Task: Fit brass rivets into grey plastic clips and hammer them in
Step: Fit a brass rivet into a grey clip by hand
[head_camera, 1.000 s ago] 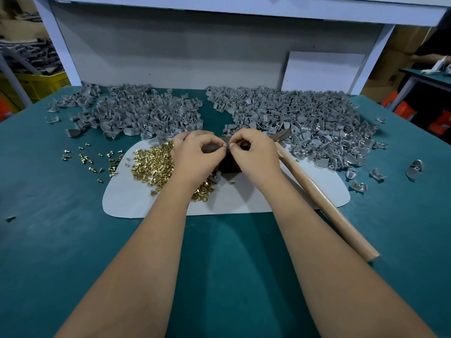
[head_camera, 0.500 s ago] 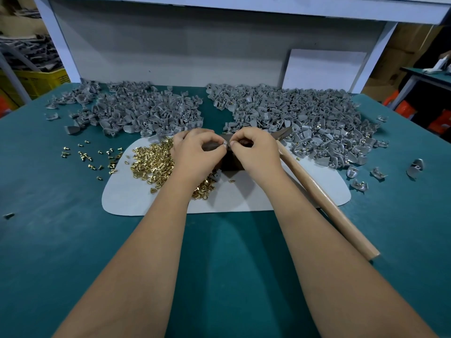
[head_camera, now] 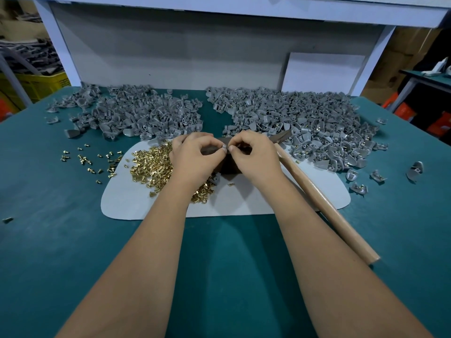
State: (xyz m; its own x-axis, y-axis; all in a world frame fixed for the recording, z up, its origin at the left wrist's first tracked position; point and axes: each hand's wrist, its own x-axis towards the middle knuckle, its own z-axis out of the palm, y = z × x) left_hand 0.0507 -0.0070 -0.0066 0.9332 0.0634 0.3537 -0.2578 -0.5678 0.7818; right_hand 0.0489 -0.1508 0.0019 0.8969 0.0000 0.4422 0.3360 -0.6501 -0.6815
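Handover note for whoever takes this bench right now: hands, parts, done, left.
Left hand and right hand: fingertips pinched together on a small grey clip over the dark block; whether a rivet is in it cannot be seen.
Brass rivets heaped on the white mat, some strays on the green table.
Hammer lies untouched to the right of the hands.
Right clip pile shows brass, likely done; left clip pile looks unriveted.
Left: seat the rivet, hammer, repeat.

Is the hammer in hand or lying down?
Lying down: the hammer rests across the white mat, beside the right hand; neither hand grips it.
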